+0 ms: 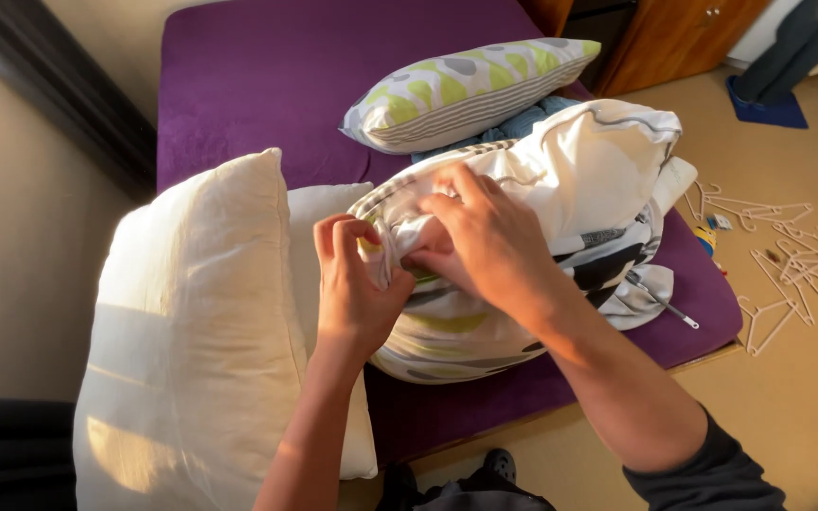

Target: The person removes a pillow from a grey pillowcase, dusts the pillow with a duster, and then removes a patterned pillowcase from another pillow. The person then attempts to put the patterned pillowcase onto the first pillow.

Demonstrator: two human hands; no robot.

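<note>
Hands first: left hand [357, 284] clenched on a bunched fold at the open end of the pillowcase [523, 237], right hand [485, 241] pinching the same edge just beside it, fingers partly tucked into the cloth. Pillowcase with its pillow inside lies on the purple bed [267, 76], near the front edge. Step looks like closing or pulling the case mouth over the filling; next move likely calls for a firm two-handed tug along the hem, keeping the stuffing in. Bare white pillow [201, 331] just left of the pillowcase; patterned pillow [466, 90] behind it. Hangers [797, 260] on the floor, right of the bed. Hidden: case opening under the hands, fingertips, any zip or flap. Metal rod [663, 303] poking out right of the pillowcase, kind unclear.
</note>
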